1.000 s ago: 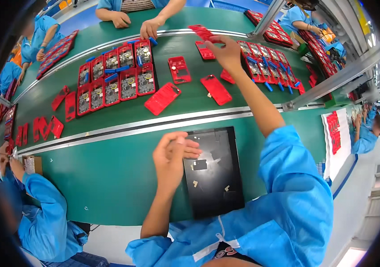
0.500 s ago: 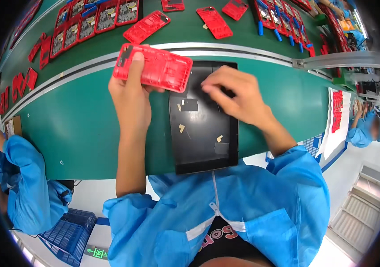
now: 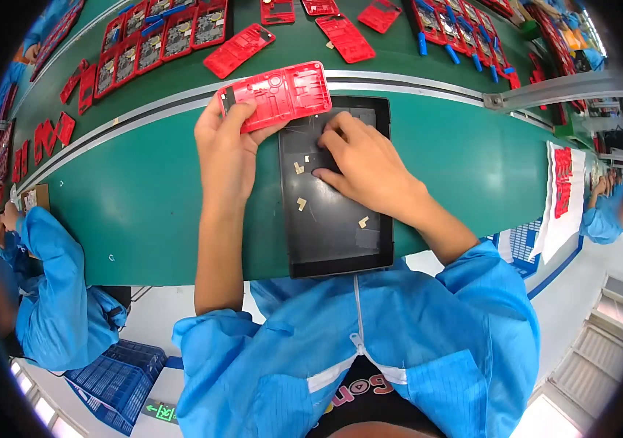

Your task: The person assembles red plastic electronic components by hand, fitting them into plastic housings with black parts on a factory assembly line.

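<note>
My left hand (image 3: 227,142) is closed on a red plastic phone housing (image 3: 282,96), its ribbed inside facing up and a dark strip near the thumb. The housing is held tilted above the far left corner of a black tray (image 3: 340,226). My right hand (image 3: 370,160) is low over the tray, fingers bent, with thumb and index tips apart. Nothing shows between those tips, though the palm side is hidden. Close to the thumb lie a small white mark and a tan L-shaped piece (image 3: 299,168). More tan pieces (image 3: 363,222) lie nearer me.
Beyond a metal rail (image 3: 428,85), red housings (image 3: 240,51) and rows of housings with circuit boards (image 3: 178,36) lie on a green surface. A metal bar (image 3: 567,89) juts in at right. A co-worker's blue sleeve (image 3: 56,263) is at left. Blue crates (image 3: 118,376) stand below.
The left hand has turned the housing, raising its right end. My right hand has moved left and down over the tray. The black rectangle seen there before no longer shows plainly.
</note>
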A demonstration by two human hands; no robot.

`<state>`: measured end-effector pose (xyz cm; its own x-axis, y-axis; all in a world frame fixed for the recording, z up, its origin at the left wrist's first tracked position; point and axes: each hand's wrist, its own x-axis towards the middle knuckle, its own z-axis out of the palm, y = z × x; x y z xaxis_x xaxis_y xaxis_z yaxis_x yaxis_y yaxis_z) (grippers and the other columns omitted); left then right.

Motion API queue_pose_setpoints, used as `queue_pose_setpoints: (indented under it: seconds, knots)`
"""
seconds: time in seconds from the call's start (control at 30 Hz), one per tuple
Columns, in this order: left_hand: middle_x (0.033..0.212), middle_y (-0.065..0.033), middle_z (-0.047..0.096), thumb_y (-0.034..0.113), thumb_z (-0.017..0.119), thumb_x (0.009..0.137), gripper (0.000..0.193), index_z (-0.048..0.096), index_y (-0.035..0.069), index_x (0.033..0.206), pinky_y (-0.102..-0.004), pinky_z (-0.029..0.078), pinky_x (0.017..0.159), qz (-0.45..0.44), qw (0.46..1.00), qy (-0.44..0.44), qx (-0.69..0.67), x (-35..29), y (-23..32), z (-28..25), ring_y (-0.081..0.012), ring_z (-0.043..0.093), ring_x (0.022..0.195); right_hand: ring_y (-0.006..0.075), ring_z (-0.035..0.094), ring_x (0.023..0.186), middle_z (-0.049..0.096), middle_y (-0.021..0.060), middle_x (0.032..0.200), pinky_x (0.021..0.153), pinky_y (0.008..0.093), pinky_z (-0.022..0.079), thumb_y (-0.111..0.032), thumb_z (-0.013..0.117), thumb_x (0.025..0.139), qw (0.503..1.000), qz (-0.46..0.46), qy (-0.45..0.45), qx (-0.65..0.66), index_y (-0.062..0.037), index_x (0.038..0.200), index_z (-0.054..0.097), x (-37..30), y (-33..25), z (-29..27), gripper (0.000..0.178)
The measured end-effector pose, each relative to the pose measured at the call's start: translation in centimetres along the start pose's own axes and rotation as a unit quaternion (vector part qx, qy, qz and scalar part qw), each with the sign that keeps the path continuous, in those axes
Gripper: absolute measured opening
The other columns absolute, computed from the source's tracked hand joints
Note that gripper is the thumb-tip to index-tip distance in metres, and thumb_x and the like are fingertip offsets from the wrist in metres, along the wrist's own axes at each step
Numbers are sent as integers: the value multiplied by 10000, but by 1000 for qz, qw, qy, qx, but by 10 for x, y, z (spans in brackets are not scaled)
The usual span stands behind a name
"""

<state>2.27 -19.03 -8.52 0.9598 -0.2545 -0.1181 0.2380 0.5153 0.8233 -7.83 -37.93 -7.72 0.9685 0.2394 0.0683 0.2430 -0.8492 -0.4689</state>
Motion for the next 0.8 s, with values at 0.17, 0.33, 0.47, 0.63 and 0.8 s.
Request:
queue_pose_setpoints:
  seconds: [0.17,0.33,0.47,0.63,0.8]
  knots:
    - [1163,-210,684,-13,555,952,244,574,-87,1184,-474,619,931,-7,1000,14,7,1,-2,2,-298,714,1052,340,643,896,579,125,985,764,425,535,-117,805,812,998,-42,40,14,-24,984,603,4,13,1,281]
    - [1230,-220,662,3,582,945,299,568,-108,1222,-495,552,1054,-45,998,6,-36,2,-2,-1,-304,664,1172,113,617,556,662,31,784,547,243,458,0,778,866,918,108,-13,381,-21,1003,616,-1,4,-15,213]
    - [1208,-194,676,74,587,990,291,583,-75,1241,-448,566,990,-105,988,41,-106,-8,3,7,-275,669,1150,130,720,706,695,54,881,561,213,479,38,733,918,812,148,123,550,12,1005,640,5,-15,-19,130]
    - [1211,-185,685,133,556,1044,331,571,-77,1299,-409,569,911,-89,991,-14,-95,-14,-2,7,-244,671,1125,153,738,755,702,74,906,616,233,544,43,721,921,781,142,191,578,43,1118,657,15,-26,-15,207]
    - [1190,-191,704,12,584,1010,385,508,-87,1374,-357,585,893,-68,995,-66,-2,-22,-1,20,-205,703,1050,167,746,796,711,94,951,664,246,577,48,709,921,772,128,227,580,64,1102,668,18,-21,-19,187]
